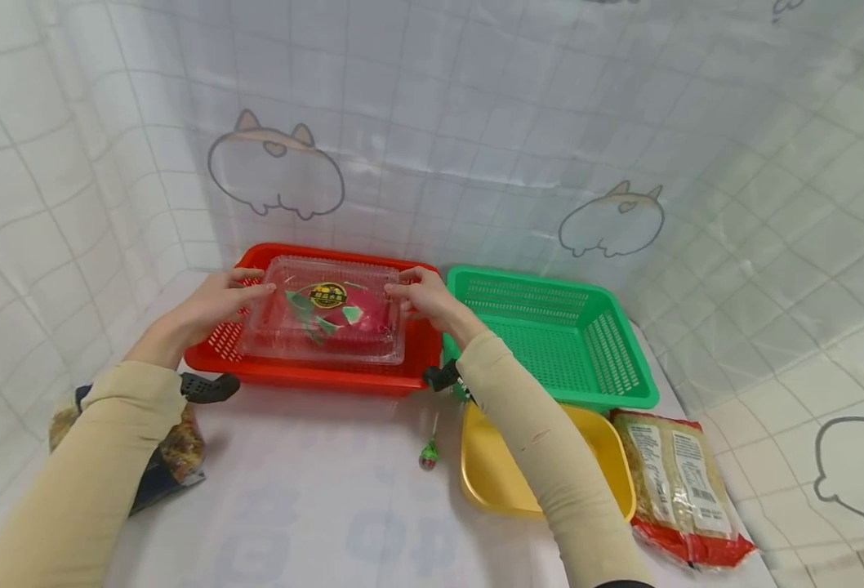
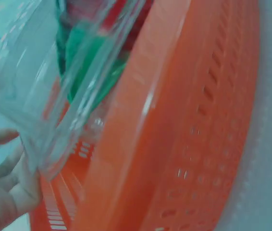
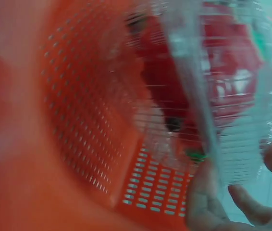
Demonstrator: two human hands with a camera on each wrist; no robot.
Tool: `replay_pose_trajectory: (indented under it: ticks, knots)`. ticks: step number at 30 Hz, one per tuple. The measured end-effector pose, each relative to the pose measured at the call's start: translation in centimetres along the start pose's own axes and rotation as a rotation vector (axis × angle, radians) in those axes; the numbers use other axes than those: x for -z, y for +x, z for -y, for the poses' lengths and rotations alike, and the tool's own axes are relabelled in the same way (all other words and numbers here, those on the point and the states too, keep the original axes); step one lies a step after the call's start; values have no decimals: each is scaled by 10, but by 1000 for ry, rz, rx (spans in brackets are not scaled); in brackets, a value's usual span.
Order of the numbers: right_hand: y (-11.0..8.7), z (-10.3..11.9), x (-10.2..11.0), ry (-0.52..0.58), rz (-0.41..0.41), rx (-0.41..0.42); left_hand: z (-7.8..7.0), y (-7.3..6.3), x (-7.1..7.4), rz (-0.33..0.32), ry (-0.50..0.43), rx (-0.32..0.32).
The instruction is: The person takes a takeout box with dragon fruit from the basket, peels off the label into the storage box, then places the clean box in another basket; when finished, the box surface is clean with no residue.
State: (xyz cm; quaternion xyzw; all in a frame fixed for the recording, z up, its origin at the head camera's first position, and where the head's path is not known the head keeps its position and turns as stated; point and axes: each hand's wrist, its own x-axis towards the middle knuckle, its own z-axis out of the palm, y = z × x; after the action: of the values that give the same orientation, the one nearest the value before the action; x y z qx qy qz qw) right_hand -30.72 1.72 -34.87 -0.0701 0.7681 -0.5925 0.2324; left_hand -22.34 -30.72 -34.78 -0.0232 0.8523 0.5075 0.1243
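Observation:
A clear plastic fruit box [image 1: 329, 349] with a round black label [image 1: 327, 295] is in or just over the red basket [image 1: 314, 376]; its exact height is hard to tell. Through the plastic show pink-red and green contents [image 1: 362, 314] resembling dragon fruit. My left hand [image 1: 222, 306] pinches the box at its left end; in the left wrist view, the thumb and fingers [image 2: 24, 185] meet at a corner. At the opposite end, my right hand [image 1: 432, 298] grips the box, with fingers [image 3: 204, 195] on its edge in the right wrist view.
Right of the red basket stands a green basket [image 1: 542, 347]. Before it are a yellow bin [image 1: 509, 482] and a red-edged bag [image 1: 670, 474]. A lollipop [image 1: 428, 454] lies on the white table [image 1: 314, 490]. A dark packet [image 1: 171, 465] lies partly under my left forearm.

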Motion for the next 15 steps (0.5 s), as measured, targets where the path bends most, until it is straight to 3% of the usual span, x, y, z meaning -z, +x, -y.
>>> replay_pose_trajectory:
  ticks: [15]
  knots:
    - [-22, 8, 3, 63, -109, 36, -23, -19, -17, -137, -26, 40]
